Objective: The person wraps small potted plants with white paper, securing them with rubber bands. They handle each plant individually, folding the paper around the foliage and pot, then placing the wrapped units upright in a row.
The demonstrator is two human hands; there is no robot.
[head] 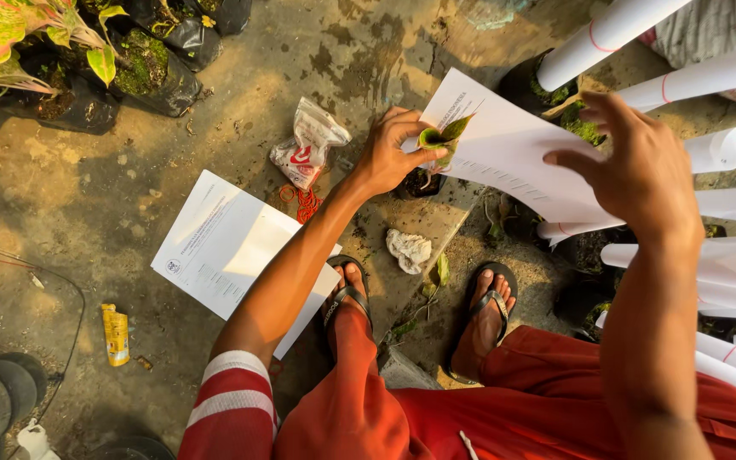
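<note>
Upper centre of frame: left hand (389, 153) pinched shut on small green rolled-leaf seedling (439, 140) above its dark pot, right hand (632, 166) open-fingered, pressing white printed paper sheet (504, 149) around it; loose grip may crease the leaf.

The person wears a short sleeve (230, 400) in red with white stripes across it. The trousers (504, 400) are red-orange — loose cloth, creased at the knees. Each foot carries a dark flip-flop: left sandal (344, 294), right sandal (489, 308). Both forearms and hands are bare — no gloves or watch.
</note>
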